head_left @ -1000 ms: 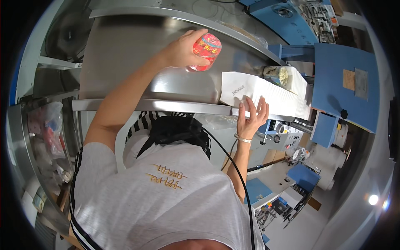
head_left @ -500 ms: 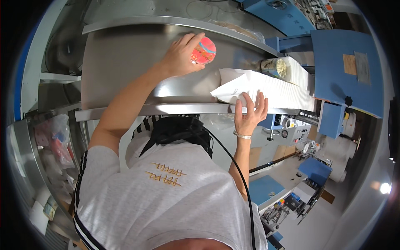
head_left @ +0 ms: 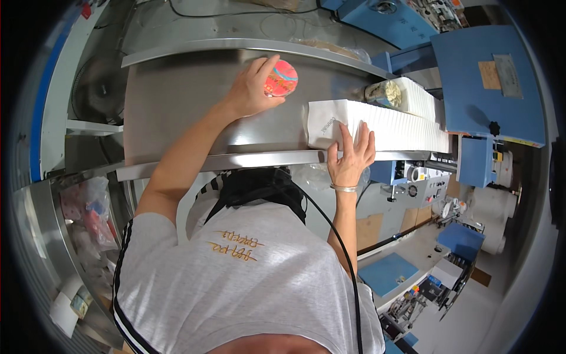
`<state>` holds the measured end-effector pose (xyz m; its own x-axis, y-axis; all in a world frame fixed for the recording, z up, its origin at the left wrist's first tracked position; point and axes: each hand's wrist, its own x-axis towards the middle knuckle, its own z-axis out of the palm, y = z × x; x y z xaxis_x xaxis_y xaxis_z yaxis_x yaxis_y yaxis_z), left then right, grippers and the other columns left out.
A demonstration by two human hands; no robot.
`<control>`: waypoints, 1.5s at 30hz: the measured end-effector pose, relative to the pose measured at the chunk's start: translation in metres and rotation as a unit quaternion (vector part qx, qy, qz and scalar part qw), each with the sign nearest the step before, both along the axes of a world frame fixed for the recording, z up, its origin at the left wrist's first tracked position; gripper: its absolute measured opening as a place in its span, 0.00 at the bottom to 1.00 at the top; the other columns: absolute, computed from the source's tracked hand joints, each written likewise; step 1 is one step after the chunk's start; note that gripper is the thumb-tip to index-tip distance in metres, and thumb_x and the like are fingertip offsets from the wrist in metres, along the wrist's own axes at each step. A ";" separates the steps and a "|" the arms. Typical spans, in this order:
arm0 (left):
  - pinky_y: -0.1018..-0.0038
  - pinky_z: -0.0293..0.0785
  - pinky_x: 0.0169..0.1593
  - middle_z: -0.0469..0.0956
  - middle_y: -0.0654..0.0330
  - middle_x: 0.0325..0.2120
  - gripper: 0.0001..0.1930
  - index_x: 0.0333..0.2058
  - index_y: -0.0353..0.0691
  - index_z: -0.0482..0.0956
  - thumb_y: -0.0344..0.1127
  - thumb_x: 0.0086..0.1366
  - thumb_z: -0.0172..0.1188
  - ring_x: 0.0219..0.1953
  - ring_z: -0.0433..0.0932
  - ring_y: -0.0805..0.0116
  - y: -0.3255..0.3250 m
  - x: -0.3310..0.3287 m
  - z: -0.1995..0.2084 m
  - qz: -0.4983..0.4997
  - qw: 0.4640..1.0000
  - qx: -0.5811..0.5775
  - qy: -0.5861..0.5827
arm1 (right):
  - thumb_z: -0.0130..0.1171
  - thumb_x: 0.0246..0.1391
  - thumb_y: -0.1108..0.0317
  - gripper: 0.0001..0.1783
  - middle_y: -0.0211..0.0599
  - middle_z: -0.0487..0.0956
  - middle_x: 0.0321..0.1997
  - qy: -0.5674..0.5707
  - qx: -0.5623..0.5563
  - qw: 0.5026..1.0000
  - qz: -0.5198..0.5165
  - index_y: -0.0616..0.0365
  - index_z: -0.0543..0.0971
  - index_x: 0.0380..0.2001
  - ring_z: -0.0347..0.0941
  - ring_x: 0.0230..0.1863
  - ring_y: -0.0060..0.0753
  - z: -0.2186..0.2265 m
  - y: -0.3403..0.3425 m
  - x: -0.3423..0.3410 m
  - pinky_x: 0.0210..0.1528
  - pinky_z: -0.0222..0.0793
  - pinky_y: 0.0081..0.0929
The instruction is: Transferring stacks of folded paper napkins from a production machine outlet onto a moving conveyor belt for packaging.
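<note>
My left hand (head_left: 250, 89) is closed around a round pink-and-red item (head_left: 281, 79) with a blue band across its face. It holds this item over the metal trough, towards the far side. A long row of white folded paper napkins (head_left: 389, 127) stands on edge at the right of the trough. My right hand (head_left: 352, 156) rests at the near edge of this row, fingers stretched and spread. Its fingertips touch the front napkin (head_left: 326, 123), which has faint grey print, and the tops just behind it. Nothing shows gripped in that hand.
The metal trough (head_left: 183, 100) has raised rims. At its far right, a clear-wrapped roll (head_left: 386, 93) lies against a second white row (head_left: 421, 97). A blue machine housing (head_left: 471, 82) stands at the right end. Clear plastic bags (head_left: 94, 206) lie at the left.
The front napkin, tilted outward before, now stands nearly flush with the row. My right hand stays against the row. The left hand keeps hold of the round pink-and-red item, and the view has shifted slightly.
</note>
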<state>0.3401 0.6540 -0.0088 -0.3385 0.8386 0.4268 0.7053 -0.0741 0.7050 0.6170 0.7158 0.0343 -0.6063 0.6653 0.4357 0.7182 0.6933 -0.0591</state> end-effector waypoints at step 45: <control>0.59 0.58 0.60 0.61 0.39 0.55 0.41 0.62 0.28 0.52 0.36 0.55 0.66 0.57 0.62 0.44 0.021 0.188 -0.019 0.066 0.995 -0.068 -0.035 | 0.56 0.47 0.72 0.11 0.39 0.74 0.50 0.266 -0.166 0.947 -0.070 0.54 0.78 0.37 0.70 0.50 0.43 -0.043 0.039 0.185 0.50 0.68 0.37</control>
<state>0.5277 0.6747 -0.0274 -0.4752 0.8329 0.2837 0.6514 0.1162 0.7498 0.8022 0.7547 -0.0090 -0.2547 0.8766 0.4082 0.6095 0.4733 -0.6361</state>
